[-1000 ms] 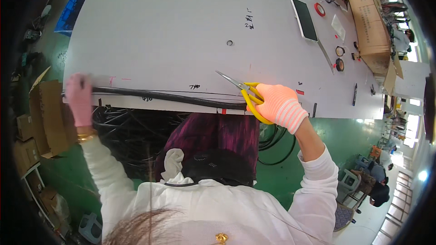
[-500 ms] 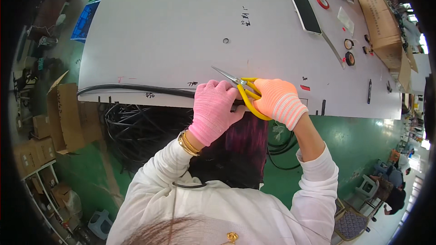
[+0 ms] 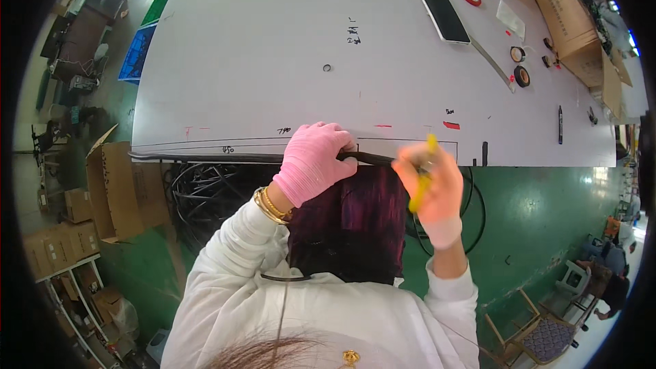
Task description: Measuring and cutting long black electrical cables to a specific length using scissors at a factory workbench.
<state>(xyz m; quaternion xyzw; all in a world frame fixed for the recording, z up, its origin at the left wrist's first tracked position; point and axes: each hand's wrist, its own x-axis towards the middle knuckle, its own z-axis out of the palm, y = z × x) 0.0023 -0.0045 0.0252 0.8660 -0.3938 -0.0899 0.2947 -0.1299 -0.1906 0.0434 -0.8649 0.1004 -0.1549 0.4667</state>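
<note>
My left hand, in a pink glove, is closed around a black cable at the front edge of the table. The cable runs left along that edge, and its right part reaches my right hand. That hand, in an orange glove, is smeared by motion but closed on yellow-handled long-nose pliers. Their jaws are too blurred to make out. Whether the right fingers also pinch the cable, I cannot tell.
The grey table bears drawn lines and marks. At its right lie a phone, a metal ruler, tape rolls and a marker. A black cable heap lies below the edge, near an open carton.
My right hand has moved right and down with the pliers, turning them upright. The cable's left part now lies straighter, along the table edge. The view has shifted slightly.
</note>
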